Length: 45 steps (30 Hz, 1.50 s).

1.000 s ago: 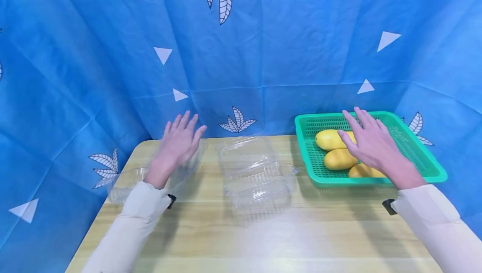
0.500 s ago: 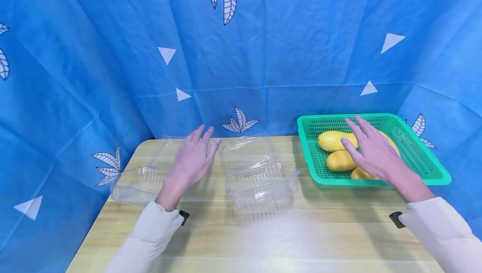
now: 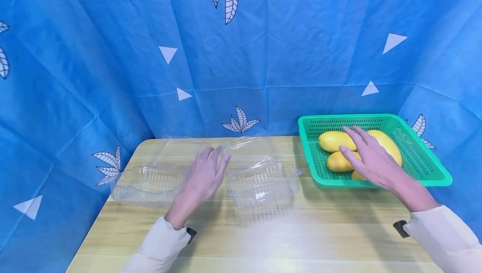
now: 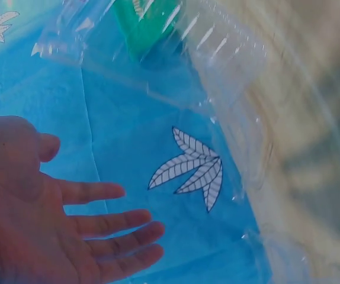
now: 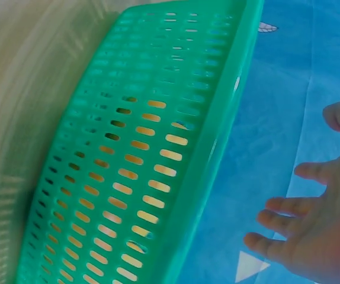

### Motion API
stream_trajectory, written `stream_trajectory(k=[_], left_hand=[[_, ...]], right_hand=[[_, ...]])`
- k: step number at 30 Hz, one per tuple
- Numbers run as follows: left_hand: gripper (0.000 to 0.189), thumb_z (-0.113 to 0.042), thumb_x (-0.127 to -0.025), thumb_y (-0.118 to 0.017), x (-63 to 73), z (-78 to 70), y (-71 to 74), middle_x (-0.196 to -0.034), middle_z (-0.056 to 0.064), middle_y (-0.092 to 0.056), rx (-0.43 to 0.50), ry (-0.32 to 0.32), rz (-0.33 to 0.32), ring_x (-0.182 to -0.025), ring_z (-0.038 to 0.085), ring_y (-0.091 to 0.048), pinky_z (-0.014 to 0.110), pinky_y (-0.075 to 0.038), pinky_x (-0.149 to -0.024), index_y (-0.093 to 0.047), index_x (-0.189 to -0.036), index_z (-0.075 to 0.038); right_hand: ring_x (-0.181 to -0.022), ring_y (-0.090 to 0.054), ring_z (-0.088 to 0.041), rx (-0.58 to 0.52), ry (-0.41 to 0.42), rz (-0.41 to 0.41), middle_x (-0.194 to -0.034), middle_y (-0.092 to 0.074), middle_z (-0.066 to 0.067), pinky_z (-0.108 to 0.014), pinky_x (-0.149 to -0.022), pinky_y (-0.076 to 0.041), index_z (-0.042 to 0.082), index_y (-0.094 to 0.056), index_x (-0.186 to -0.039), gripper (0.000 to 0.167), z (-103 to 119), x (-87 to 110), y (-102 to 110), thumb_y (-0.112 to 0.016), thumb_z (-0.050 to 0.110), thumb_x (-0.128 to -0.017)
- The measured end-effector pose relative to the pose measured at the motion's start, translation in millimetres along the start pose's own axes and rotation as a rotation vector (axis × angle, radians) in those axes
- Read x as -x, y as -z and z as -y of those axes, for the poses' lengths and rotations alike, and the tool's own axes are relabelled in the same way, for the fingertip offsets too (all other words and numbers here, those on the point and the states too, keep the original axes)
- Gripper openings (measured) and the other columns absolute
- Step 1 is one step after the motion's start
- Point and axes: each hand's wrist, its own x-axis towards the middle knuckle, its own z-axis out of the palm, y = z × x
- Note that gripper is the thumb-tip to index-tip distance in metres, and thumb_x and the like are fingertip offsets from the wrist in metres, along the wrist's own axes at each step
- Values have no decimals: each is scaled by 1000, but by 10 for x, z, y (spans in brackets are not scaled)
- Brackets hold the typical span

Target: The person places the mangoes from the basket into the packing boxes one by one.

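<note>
My left hand (image 3: 201, 176) hovers palm down over the table, between two clear plastic clamshell boxes, its fingers spread and holding nothing. The left box (image 3: 147, 185) lies with its lid folded back, partly hidden by the hand. Right of the hand lies the other lidded box (image 3: 260, 185), also unfolded. My right hand (image 3: 370, 160) is held above a green plastic basket (image 3: 339, 182), fingers loosely extended and free. Inside the basket lie several yellow oblong fruits, including one at the back left (image 3: 336, 141) and one at the right (image 3: 388, 145); the hand hides part of them.
The boxes and basket stand on a light wooden table (image 3: 286, 239), toward its back edge. A blue cloth (image 3: 301, 55) with white leaf and triangle prints hangs behind and along both sides. The basket's slotted wall (image 5: 158, 118) fills much of the right wrist view.
My left hand has moved right and toward me, off the left box, uncovering more of it. My right hand has drawn slightly toward me over the basket. The view has shifted slightly.
</note>
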Motion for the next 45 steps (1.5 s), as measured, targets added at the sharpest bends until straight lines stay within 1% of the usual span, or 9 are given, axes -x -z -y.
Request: stream_trajectory(k=[10, 18, 22, 27, 32, 35, 38, 42, 45], left_hand=[[69, -55, -108, -34, 173, 31, -228, -137, 26, -59, -4, 22, -7, -124, 46, -56, 59, -43, -104, -59, -139, 2], [79, -64, -105, -32, 268, 53, -323, -133, 24, -61, -36, 93, 127, -122, 45, -57, 62, -42, -103, -63, -133, 2], [80, -67, -104, -31, 300, 43, -362, -121, 20, -63, -10, 116, 182, -114, 42, -58, 62, -42, -100, -65, -128, 3], [76, -68, -102, -35, 339, 13, -408, -101, 10, -62, -3, 108, 239, -97, 33, -59, 57, -46, -91, -68, -111, -1], [65, -62, -103, -42, 399, -12, -471, -102, 12, -60, -20, 81, 264, -97, 34, -57, 59, -44, -94, -66, -102, -2], [58, -50, -104, -48, 451, -23, -521, -111, 19, -60, -46, 59, 259, -105, 38, -57, 60, -43, -97, -63, -116, 5], [45, -38, -104, -49, 477, -26, -583, -103, 17, -57, -70, 29, 230, -98, 35, -54, 53, -46, -88, -57, -116, 6], [26, -29, -104, -47, 471, -7, -666, -85, 8, -43, -93, -9, 158, -80, 26, -43, 40, -40, -71, -47, -95, -4], [24, -26, -104, -46, 457, 32, -719, -83, 6, -38, -113, -40, 91, -76, 24, -38, 35, -35, -66, -43, -91, -7]], right_hand=[[-142, -27, -56, -137, 26, 70, -158, -30, -31, -77, -103, -25, 5, -25, -161, 64, -36, 33, -86, -44, 38, -110], [-140, -33, -53, -126, 29, 71, -154, -36, -29, -74, -102, -30, 4, -31, -158, 62, -42, 75, -138, -46, 38, -109], [-137, -36, -53, -107, 33, 82, -153, -39, -29, -74, -100, -32, 5, -33, -157, 61, -46, 76, -185, -47, 38, -109], [-136, -37, -54, -89, 30, 82, -152, -39, -30, -74, -99, -32, 4, -34, -156, 60, -50, 83, -212, -48, 38, -108], [-135, -37, -54, -80, 35, 83, -152, -39, -30, -74, -99, -32, 3, -34, -156, 60, -49, 68, -215, -48, 37, -108], [-135, -36, -56, -74, 35, 90, -152, -37, -32, -76, -99, -31, 4, -33, -157, 61, -39, 64, -214, -47, 38, -109], [-136, -34, -58, -64, 31, 101, -153, -35, -34, -77, -100, -29, 4, -30, -159, 62, -39, 55, -218, -46, 38, -109], [-137, -32, -59, -51, 23, 115, -155, -32, -35, -78, -100, -27, 5, -29, -160, 63, -55, 39, -229, -45, 39, -109], [-138, -31, -59, -43, 26, 117, -155, -32, -35, -77, -102, -27, 3, -30, -159, 63, -75, 17, -239, -45, 39, -109]])
